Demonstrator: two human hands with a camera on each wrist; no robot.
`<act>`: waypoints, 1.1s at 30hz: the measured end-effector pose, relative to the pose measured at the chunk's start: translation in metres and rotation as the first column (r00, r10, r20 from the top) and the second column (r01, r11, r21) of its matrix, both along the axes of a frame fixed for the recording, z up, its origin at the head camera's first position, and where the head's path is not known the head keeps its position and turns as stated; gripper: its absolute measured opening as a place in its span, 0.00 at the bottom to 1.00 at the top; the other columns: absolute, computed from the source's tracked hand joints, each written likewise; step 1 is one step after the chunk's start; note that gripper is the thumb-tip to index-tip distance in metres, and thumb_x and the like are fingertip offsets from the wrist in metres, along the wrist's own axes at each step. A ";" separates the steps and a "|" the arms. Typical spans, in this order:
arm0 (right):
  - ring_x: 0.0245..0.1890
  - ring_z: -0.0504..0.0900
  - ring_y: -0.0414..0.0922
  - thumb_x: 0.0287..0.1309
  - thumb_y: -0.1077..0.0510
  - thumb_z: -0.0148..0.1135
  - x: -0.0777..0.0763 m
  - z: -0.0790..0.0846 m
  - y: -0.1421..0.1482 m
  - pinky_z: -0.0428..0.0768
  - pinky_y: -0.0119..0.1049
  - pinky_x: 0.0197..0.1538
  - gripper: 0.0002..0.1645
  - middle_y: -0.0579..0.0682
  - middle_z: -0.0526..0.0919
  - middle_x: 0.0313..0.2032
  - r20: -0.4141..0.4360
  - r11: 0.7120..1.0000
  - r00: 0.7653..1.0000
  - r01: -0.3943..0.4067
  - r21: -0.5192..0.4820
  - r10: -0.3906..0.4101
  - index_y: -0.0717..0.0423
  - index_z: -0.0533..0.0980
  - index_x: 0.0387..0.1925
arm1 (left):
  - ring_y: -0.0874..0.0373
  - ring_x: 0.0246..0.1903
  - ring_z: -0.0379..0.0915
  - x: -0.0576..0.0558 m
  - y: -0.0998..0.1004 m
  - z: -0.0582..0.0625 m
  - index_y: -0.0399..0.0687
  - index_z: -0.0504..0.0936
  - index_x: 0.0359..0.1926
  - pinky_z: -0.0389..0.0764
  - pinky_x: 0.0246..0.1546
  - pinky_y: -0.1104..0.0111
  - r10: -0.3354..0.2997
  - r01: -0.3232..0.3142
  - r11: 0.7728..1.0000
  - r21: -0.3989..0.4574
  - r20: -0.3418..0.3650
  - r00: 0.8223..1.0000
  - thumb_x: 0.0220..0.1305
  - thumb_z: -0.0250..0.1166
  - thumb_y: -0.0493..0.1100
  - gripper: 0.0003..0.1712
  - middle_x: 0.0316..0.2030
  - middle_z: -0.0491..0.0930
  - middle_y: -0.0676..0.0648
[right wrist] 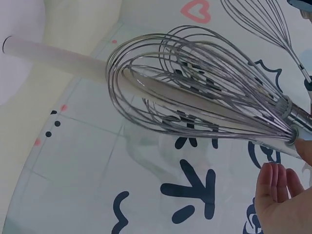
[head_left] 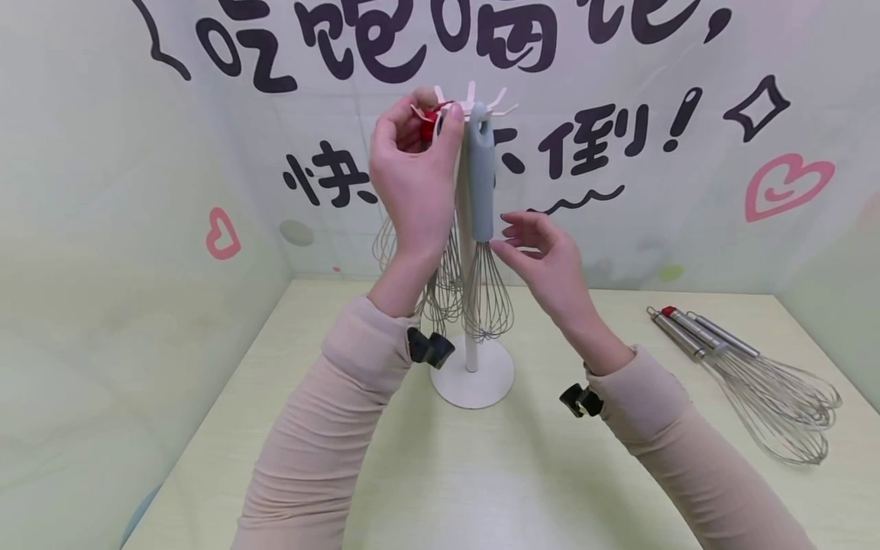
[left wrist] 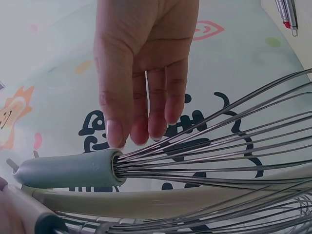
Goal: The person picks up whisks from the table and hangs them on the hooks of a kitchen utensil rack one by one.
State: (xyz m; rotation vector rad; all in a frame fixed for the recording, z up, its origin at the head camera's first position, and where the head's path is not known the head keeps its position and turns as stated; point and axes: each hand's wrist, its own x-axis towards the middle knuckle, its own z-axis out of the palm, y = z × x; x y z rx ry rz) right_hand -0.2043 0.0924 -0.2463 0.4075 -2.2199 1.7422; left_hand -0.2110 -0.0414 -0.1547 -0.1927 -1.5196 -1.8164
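Observation:
A blue-grey-handled whisk (head_left: pixel 483 183) hangs from a white hook rack (head_left: pixel 470 344) with an upright post and round base. My right hand (head_left: pixel 550 256) is beside it, thumb tip at the lower end of the handle, fingers loosely bent and apart from it. In the left wrist view this thumb meets the handle end (left wrist: pixel 105 168). My left hand (head_left: pixel 419 164) is at the rack's top, fingers curled about the hooks beside a red handle part (head_left: pixel 428 126), the thumb in front. Its exact grip is partly hidden. More whisks (head_left: pixel 443 286) hang behind the left wrist.
Several steel whisks (head_left: pixel 749 374), one with a red cap, lie at the right of the pale table (head_left: pixel 481 481). A printed wall (head_left: pixel 605 69) with dark lettering stands close behind the rack. Black camera mounts (head_left: pixel 429 349) sit on both wrists.

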 end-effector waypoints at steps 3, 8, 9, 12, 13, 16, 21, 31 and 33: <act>0.43 0.77 0.33 0.59 0.60 0.63 -0.001 -0.002 0.009 0.78 0.26 0.52 0.24 0.47 0.79 0.45 0.006 1.000 1.000 0.016 0.007 -0.016 0.60 0.73 0.57 | 0.63 0.37 0.71 -0.003 -0.002 -0.001 0.37 0.77 0.50 0.78 0.45 0.77 -0.005 0.005 1.000 -0.008 -0.006 1.000 0.57 0.68 0.38 0.20 0.40 0.78 0.47; 0.42 0.77 0.30 0.59 0.60 0.63 -0.002 -0.003 0.027 0.77 0.19 0.49 0.24 0.35 0.76 0.40 0.005 0.998 0.998 0.057 0.004 -0.057 0.62 0.72 0.57 | 0.63 0.38 0.72 -0.005 -0.004 -0.002 0.36 0.78 0.50 0.77 0.45 0.77 -0.008 0.008 1.000 -0.022 -0.010 1.000 0.57 0.68 0.39 0.19 0.39 0.76 0.48; 0.42 0.76 0.30 0.59 0.60 0.63 -0.002 -0.004 0.031 0.76 0.18 0.49 0.25 0.34 0.75 0.40 0.006 0.998 0.998 0.067 0.007 -0.067 0.62 0.72 0.57 | 0.62 0.38 0.72 -0.005 -0.005 -0.002 0.36 0.78 0.50 0.77 0.46 0.77 -0.009 0.009 1.000 -0.025 -0.009 1.000 0.57 0.68 0.39 0.20 0.39 0.76 0.48; 0.42 0.76 0.29 0.59 0.59 0.63 -0.004 -0.006 0.044 0.76 0.16 0.48 0.25 0.31 0.75 0.39 0.015 0.995 0.995 0.100 0.024 -0.100 0.62 0.71 0.58 | 0.62 0.39 0.72 -0.005 -0.008 -0.002 0.35 0.76 0.54 0.78 0.46 0.77 -0.025 0.026 0.999 -0.026 0.005 1.000 0.57 0.68 0.40 0.24 0.39 0.75 0.47; 0.42 0.75 0.29 0.60 0.59 0.63 -0.005 -0.007 0.049 0.75 0.15 0.47 0.25 0.30 0.75 0.38 0.020 0.993 0.993 0.112 0.033 -0.112 0.62 0.71 0.58 | 0.62 0.40 0.72 -0.006 -0.008 -0.002 0.35 0.76 0.55 0.78 0.46 0.77 -0.031 0.032 0.999 -0.028 0.009 0.999 0.57 0.68 0.40 0.25 0.39 0.75 0.47; 0.43 0.75 0.29 0.60 0.57 0.62 -0.008 -0.011 0.065 0.74 0.14 0.46 0.26 0.29 0.75 0.38 0.040 0.988 0.988 0.148 0.048 -0.150 0.62 0.71 0.59 | 0.61 0.40 0.73 -0.006 -0.011 -0.001 0.34 0.75 0.56 0.78 0.47 0.77 -0.048 0.049 0.998 -0.038 0.019 0.999 0.57 0.68 0.41 0.26 0.40 0.76 0.46; 0.43 0.74 0.28 0.61 0.55 0.62 -0.014 -0.020 0.091 0.74 0.13 0.44 0.26 0.28 0.75 0.38 0.081 0.976 0.973 0.211 0.060 -0.216 0.58 0.71 0.58 | 0.61 0.41 0.73 -0.007 -0.016 0.000 0.35 0.76 0.55 0.79 0.48 0.76 -0.076 0.077 0.996 -0.044 0.037 0.996 0.57 0.68 0.41 0.26 0.41 0.76 0.46; 0.40 0.71 0.24 0.63 0.48 0.58 -0.017 -0.047 0.145 0.70 0.12 0.41 0.28 0.23 0.72 0.36 0.173 0.939 0.930 0.295 0.174 -0.324 0.55 0.69 0.61 | 0.61 0.42 0.75 -0.010 -0.021 0.000 0.35 0.75 0.57 0.79 0.50 0.76 -0.152 0.155 0.987 -0.043 0.065 0.986 0.57 0.68 0.40 0.27 0.45 0.79 0.43; 0.40 0.70 0.23 0.63 0.47 0.57 -0.017 -0.053 0.154 0.70 0.12 0.39 0.29 0.22 0.71 0.35 0.190 0.931 0.919 0.308 0.196 -0.345 0.55 0.69 0.62 | 0.62 0.42 0.74 -0.011 -0.022 0.001 0.35 0.75 0.57 0.79 0.50 0.76 -0.164 0.167 0.985 -0.041 0.074 0.984 0.56 0.68 0.39 0.27 0.44 0.79 0.43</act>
